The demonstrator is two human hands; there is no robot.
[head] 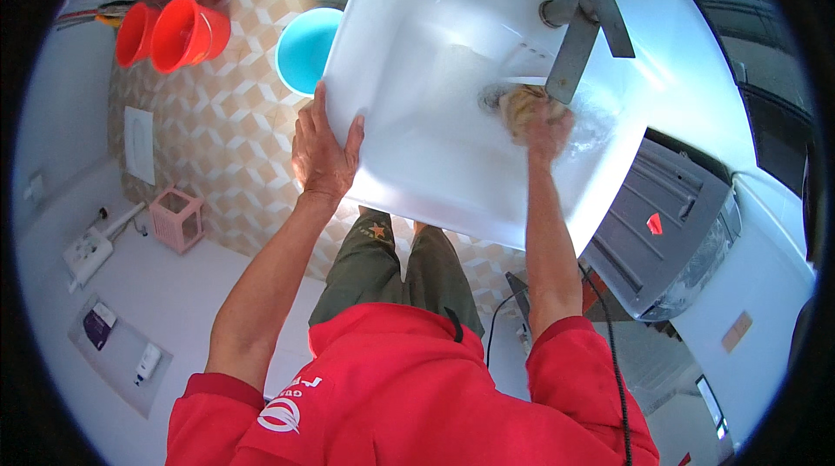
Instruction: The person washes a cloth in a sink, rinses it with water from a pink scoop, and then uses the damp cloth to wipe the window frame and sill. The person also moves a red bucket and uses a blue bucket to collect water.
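Observation:
Inside the white washbasin point(424, 159), my right hand point(549, 130) is closed on a tan cloth or sponge point(522, 110), blurred by motion. It is beneath the spout end of the grey metal faucet point(574, 55), near the dark drain point(490, 98). Splashing water and foam spread beside my fingers at the right of the bowl. My left hand point(324, 151) grips the left rim of the basin, thumb over the inner side and fingers along the outside. The part of the cloth or sponge under my palm is hidden.
A light-blue bucket point(306, 51) stands left of the basin, and two red buckets point(189, 35) are by the wall. A grey-topped appliance, probably a washing machine point(652, 224), adjoins the basin's right side. A pink plastic basket point(176, 218) sits on the patterned tile floor point(241, 133).

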